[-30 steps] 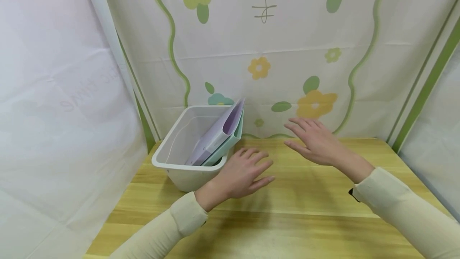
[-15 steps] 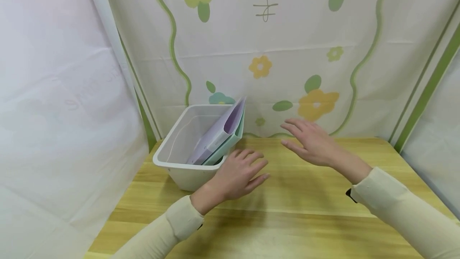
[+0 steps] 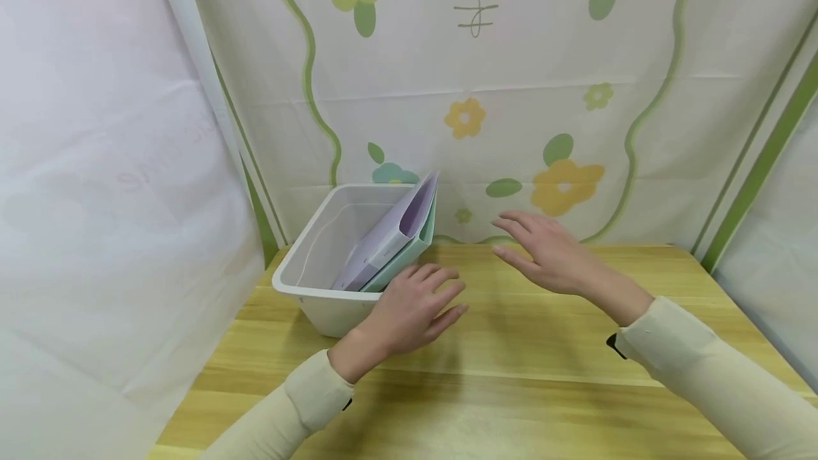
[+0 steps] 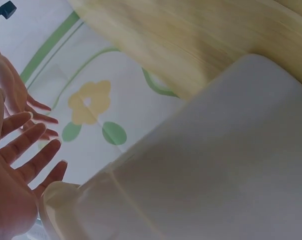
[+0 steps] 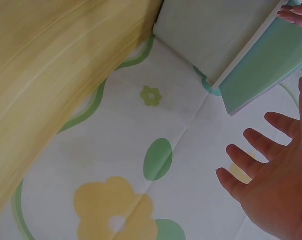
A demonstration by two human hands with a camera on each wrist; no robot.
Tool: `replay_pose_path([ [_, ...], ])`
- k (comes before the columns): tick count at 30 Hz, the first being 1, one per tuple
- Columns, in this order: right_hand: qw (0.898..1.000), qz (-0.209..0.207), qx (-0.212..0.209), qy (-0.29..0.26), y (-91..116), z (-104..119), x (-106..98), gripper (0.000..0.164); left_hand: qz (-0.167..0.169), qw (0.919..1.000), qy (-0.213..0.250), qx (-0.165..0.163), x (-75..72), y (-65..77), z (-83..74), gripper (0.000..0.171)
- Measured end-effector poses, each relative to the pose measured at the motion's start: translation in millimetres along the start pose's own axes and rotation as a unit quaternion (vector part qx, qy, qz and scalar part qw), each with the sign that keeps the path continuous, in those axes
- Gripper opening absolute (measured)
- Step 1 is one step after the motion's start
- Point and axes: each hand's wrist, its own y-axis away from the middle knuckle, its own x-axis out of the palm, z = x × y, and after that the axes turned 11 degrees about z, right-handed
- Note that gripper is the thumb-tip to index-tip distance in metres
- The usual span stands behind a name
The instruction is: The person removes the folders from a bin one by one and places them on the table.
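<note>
A white plastic bin stands at the back left of the table. Leaning in it, with their upper ends above the rim, are a purple binder and a mint green binder. My left hand hovers beside the bin's front right corner, palm down, with relaxed, spread fingers and nothing held. In the left wrist view the bin wall fills much of the picture near that hand. My right hand hangs over the back right part of the table, fingers extended, holding nothing. The green binder also shows in the right wrist view.
The wooden table reaches back to a white curtain printed with flowers and leaves. Another white cloth hangs along the left side. More cloth hangs at the right edge.
Both hands have drifted slightly left, the left one also a little nearer the bin's front corner. The bin and binders stay as they were; the head view has shifted slightly.
</note>
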Motion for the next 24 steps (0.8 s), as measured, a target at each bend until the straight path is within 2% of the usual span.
replay_pose_path([
  [17, 1.000, -0.004, -0.021, -0.007, -10, 8, -1, 0.054, -0.020, 0.9995, -0.018, -0.015, -6.0, 21.3, 4.8, 0.031],
  [24, 1.000, -0.013, -0.024, -0.011, -14, 12, -4, 0.053, -0.042, 0.9990, -0.014, -0.011, -7.3, 30.0, 6.7, 0.029],
])
